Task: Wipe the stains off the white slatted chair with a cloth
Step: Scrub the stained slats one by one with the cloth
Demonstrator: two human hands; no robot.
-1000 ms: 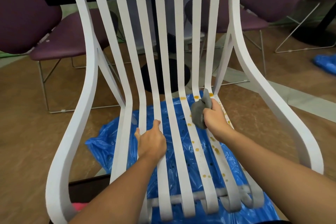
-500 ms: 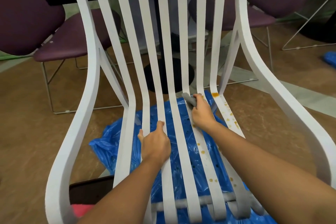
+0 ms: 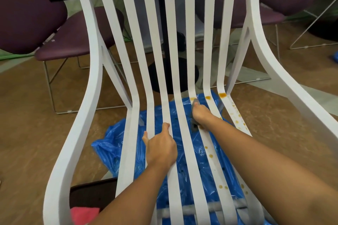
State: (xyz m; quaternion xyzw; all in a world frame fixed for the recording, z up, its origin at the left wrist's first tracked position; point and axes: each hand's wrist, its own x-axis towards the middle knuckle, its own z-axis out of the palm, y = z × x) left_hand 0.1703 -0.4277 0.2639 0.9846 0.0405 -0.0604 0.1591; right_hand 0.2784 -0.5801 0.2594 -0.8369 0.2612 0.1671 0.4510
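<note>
**Rubbing the orange spots off the seat**

We are bending over the white slatted chair (image 3: pixel 94 64). It stands on a blue plastic sheet (image 3: pixel 113 144) (we think the sheet is there to catch drips and keep the floor clean). Our right hand (image 3: pixel 200 115) is closed around a grey cloth (image 3: pixel 194 126) and pushes it down on one slat, far back on the right side of the seat. Most of the cloth is hidden under the hand, and only bits stick out. Orange stains (image 3: pixel 222 94) sit just past the cloth, where the seat bends up into the back. More dots run along the right slats toward us. Our left hand (image 3: pixel 161 149) is wrapped around a slat in the middle of the seat, and its fingers go out of sight under it. We think it holds on so the chair does not wobble while we rub. The left slats look clean. The spotty ones need wiping, so we judge there is a lot left to do.
</note>
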